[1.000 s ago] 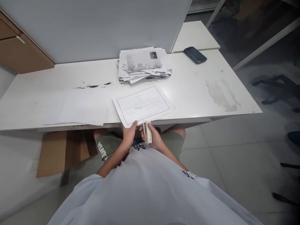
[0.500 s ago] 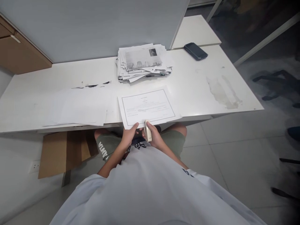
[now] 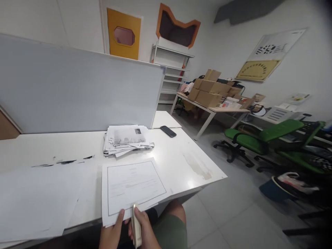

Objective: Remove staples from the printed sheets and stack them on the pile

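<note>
I have the left hand clamped on the near edge of a border-printed sheet, thumb on top; the sheet lies just ahead of both hands, overhanging the front of the bench. Close beside it, the right hand is wrapped around a cream stapler, its far end at that same edge. I judge the sheet positioned and the stapler ready there. I see no staple in the paper and cannot tell whether one is in, so I count fastening as undone. Beyond the hands sits an untidy paper stack; to their left, loose blank sheets.
</note>
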Demonstrator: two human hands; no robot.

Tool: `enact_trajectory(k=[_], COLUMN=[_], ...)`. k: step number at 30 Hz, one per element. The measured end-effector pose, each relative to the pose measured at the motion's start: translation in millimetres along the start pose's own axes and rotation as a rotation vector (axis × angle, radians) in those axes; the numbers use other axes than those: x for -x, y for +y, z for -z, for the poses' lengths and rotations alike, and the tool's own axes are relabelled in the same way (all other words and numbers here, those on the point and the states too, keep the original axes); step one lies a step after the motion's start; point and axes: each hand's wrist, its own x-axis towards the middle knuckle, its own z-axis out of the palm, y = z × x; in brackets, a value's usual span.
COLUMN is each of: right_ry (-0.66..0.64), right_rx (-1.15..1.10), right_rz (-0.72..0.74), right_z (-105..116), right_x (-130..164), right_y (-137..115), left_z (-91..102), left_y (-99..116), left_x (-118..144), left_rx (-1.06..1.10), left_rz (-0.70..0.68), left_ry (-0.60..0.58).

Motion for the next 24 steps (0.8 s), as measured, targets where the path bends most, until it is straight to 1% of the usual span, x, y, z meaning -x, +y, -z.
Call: enact_trajectory(k=[2,5,8,10,12,14,15,16,17,18,19,21,22,24], right_ry=[0.014,0.060,0.051,0.032,-0.005,-0.054,-0.072,-0.077,-0.072,-0.054,-0.029,0.037,0.073,0.156], right_rx=[0.000,-0.021,-0.027,-0.033,-0.052,-0.071,-0.076,-0.079,-0.077,-0.074,-0.071,-0.066,-0.064,-0.067], right_rz=[0.012,0.058,0.094,0.130,0.190,0.255,0.286,0.312,0.326,0.335,0.341,0.344,0.344,0.352], right_z=[-2.6,-8.0,-10.0,-8.7,-5.4,0.3,4.3,9.0,14.5,20.8,27.7,42.9,51.0,67.7], right_x=[2.3,4.2,4.2,3.7,3.1,2.3,2.0,1.8,1.9,2.3,3.1,6.0,8.2,13.4], right_y=[-4.2,-11.0,-15.1,-17.2,-19.6,-22.1,-23.0,-23.7,-23.9,-23.6,-23.1,-21.4,-20.6,-19.5], left_z=[0.5,3.8,3.1,-1.1,-6.6,-11.4,-13.1,-14.6,-16.1,-17.9,-20.5,-28.5,-34.0,-47.4], left_y=[4.8,15.1,27.3,37.8,53.1,76.7,92.3,110.3,130.0,150.6,170.9,206.9,221.0,240.2], left_x=[2.2,2.5,-0.7,-3.8,-9.1,-19.3,-27.1,-36.8,-48.4,-61.7,-76.1,-105.7,-119.8,-144.1], left_rx=[0.010,-0.017,-0.083,-0.134,-0.171,-0.191,-0.217,-0.253,-0.314,-0.377,-0.405,-0.355,-0.267,-0.127], left_rz=[-0.001,0.012,0.018,-0.047,-0.133,-0.192,-0.216,-0.239,-0.275,-0.303,-0.328,-0.365,-0.399,-0.450], left_ry=[-0.008,-0.067,-0.087,-0.111,-0.168,-0.211,-0.254,-0.307,-0.390,-0.506,-0.540,-0.484,-0.417,-0.297])
